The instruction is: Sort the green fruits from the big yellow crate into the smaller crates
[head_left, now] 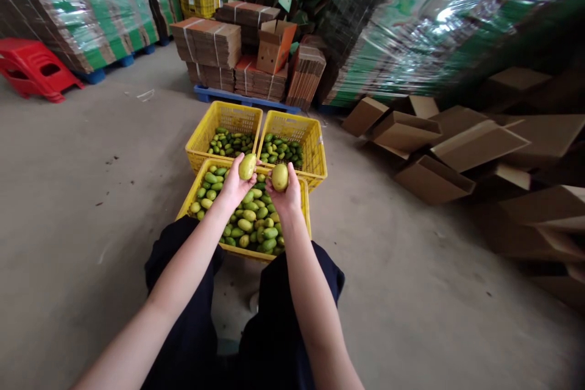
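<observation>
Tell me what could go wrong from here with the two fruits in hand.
The left fruit or right fruit might slip: the left hand and right hand each hold one, leaving neither free to catch it.

A fruit dropped into the front crate could bruise the fruit heaped there.

It might also land in the rear crates, mixing with their contents.

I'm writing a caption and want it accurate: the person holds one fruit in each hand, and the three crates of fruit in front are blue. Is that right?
Not quite: the three crates are yellow, not blue, as the head view shows. The rest stands: the left hand holds one fruit and the right hand another.
</observation>
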The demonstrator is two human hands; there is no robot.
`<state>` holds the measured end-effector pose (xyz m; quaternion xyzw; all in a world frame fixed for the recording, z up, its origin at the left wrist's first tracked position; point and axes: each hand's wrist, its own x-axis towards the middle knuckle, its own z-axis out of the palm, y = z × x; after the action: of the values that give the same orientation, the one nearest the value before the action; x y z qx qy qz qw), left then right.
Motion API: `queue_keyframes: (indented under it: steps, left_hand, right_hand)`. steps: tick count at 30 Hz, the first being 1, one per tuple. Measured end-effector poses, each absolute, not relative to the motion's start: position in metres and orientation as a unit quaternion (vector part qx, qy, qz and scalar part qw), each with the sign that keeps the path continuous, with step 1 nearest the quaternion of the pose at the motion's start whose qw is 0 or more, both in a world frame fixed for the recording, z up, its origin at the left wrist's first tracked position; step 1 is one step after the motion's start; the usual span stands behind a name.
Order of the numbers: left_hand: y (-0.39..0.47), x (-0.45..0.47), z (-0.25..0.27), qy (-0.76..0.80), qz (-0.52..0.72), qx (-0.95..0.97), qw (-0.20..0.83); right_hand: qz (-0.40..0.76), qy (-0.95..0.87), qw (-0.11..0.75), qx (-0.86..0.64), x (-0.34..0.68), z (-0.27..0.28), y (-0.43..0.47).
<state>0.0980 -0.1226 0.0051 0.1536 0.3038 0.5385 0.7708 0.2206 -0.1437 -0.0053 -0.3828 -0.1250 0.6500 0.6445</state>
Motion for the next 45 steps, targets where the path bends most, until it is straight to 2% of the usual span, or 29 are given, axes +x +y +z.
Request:
queue_keyframes:
  steps: [8,12,16,21,24,26,29,32,37,41,45]
  left_hand:
    - [-0.126,0.095,0.012,0.358,0.522,0.189,0.751]
    - [-0.124,0.089,0.01,0.383,0.509,0.198,0.745]
    - [-0.127,0.085,0.005,0.397,0.568,0.298,0.656]
    - [-0.139,0.079,0.008,0.361,0.612,0.458,0.534]
    - [-0.144,0.079,0.01,0.349,0.609,0.525,0.482]
    - [-0.143,0.081,0.01,0.356,0.618,0.507,0.483]
    - [-0.14,0.084,0.008,0.37,0.636,0.411,0.538]
    - [-0.135,0.084,0.006,0.343,0.615,0.333,0.627]
    - [-0.132,0.085,0.005,0.287,0.557,0.241,0.741]
    - [-0.131,0.094,-0.003,0.228,0.556,0.134,0.788]
    - [-0.131,0.109,-0.014,0.172,0.61,0.057,0.771]
  right_hand:
    - [0.667,-0.167,0.607,-0.399,0.22,-0.007,-0.144]
    - [0.635,-0.195,0.633,-0.398,0.223,-0.005,-0.145]
    - [0.489,-0.305,0.7,-0.421,0.224,-0.004,-0.154]
    - [0.243,-0.446,0.714,-0.482,0.224,-0.001,-0.166]
    - [0.196,-0.465,0.711,-0.489,0.221,0.001,-0.17]
    - [0.199,-0.455,0.719,-0.486,0.218,0.002,-0.171]
    - [0.246,-0.418,0.736,-0.473,0.213,0.0,-0.17]
    - [0.386,-0.333,0.741,-0.437,0.213,-0.002,-0.164]
    - [0.595,-0.217,0.689,-0.352,0.22,-0.004,-0.155]
    - [0.637,-0.141,0.697,-0.297,0.216,-0.009,-0.15]
    - [0.62,-0.06,0.742,-0.247,0.201,-0.017,-0.143]
